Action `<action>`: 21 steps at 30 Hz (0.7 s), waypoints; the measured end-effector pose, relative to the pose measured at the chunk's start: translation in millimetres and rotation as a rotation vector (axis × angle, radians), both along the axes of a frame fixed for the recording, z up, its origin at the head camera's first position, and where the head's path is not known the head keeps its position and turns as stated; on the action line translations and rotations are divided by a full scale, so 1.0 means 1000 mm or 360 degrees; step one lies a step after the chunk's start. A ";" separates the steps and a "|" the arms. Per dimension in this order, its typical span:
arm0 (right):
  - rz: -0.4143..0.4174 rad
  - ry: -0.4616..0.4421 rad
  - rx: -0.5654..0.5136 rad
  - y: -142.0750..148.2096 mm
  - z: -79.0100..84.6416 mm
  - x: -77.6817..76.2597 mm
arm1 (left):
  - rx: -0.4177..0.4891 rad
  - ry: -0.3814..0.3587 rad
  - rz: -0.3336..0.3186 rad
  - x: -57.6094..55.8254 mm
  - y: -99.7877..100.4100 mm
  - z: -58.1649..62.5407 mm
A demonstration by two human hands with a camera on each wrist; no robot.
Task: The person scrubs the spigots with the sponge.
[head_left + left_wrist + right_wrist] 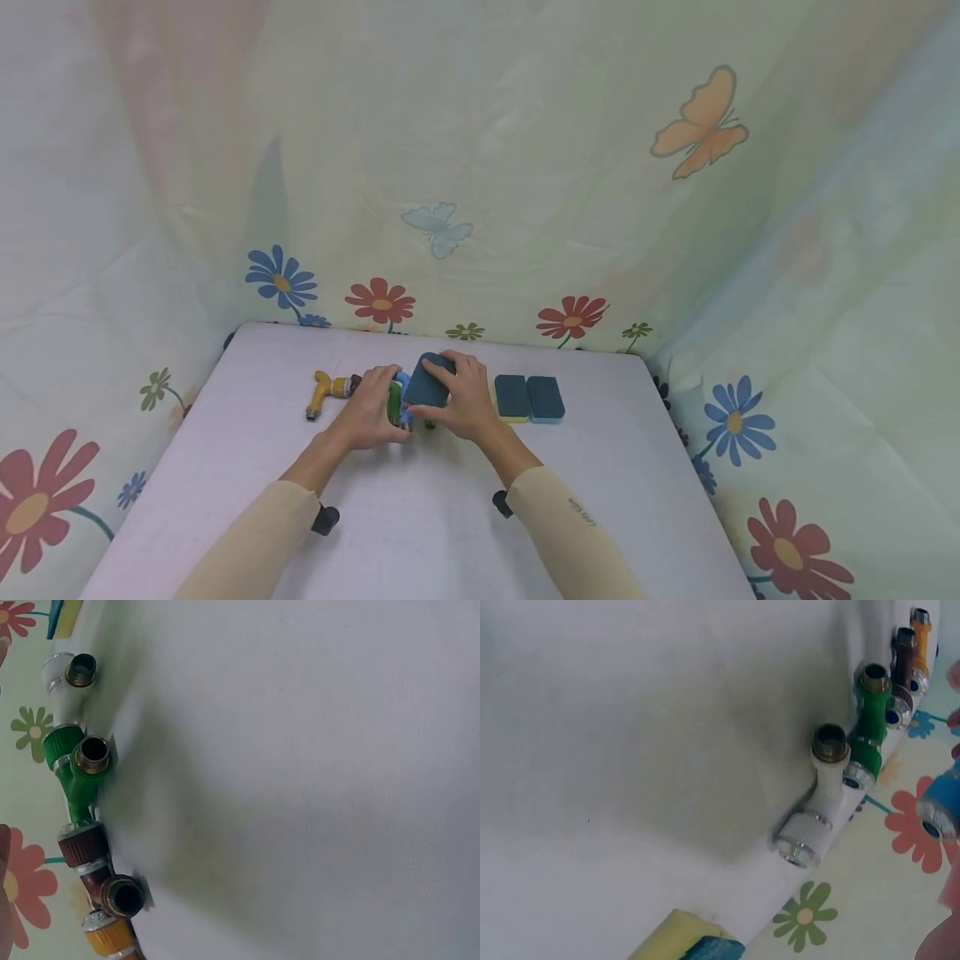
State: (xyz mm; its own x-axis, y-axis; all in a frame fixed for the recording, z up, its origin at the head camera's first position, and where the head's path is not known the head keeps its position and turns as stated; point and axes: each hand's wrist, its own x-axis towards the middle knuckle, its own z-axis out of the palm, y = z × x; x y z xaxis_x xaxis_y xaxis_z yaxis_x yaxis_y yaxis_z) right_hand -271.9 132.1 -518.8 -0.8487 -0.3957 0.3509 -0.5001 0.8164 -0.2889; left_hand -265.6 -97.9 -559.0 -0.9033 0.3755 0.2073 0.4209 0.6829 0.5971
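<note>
My right hand (467, 396) grips a scouring sponge (427, 383) with a dark teal top, held tilted above the table. Its pink foam (951, 891) shows at the edge of the right wrist view. Close beside it, my left hand (367, 411) holds a blue angle valve (939, 804), raised off the table. Beneath and behind the hands stands a row of similar valves: white (825, 787), green (871, 720), brown (97, 877) and yellow (321, 393). In the head view the hands hide much of this row.
Two more sponges with teal tops, one on yellow foam (512, 397) and one on blue foam (546, 398), lie side by side right of my right hand. The white table (420, 517) ends at a flower-printed curtain (480, 275) behind the row.
</note>
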 end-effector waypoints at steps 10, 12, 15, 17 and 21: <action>-0.0065 -0.0022 0.0012 -0.010 -0.001 -0.002 | 0.0034 -0.0007 -0.0012 0.002 0.000 0.002; -0.0117 -0.0053 0.0005 -0.010 -0.002 -0.004 | 0.0025 -0.0001 -0.0019 0.003 0.000 0.003; -0.0213 -0.0082 -0.0030 -0.007 -0.003 -0.007 | 0.0011 0.0017 -0.0025 0.004 0.001 0.004; -0.0277 -0.0100 -0.0066 -0.003 -0.004 -0.009 | -0.0005 0.0030 -0.0027 0.003 0.001 0.005; -0.0343 -0.0129 -0.0119 0.005 -0.005 -0.010 | -0.0034 0.0049 -0.0021 0.003 0.000 0.003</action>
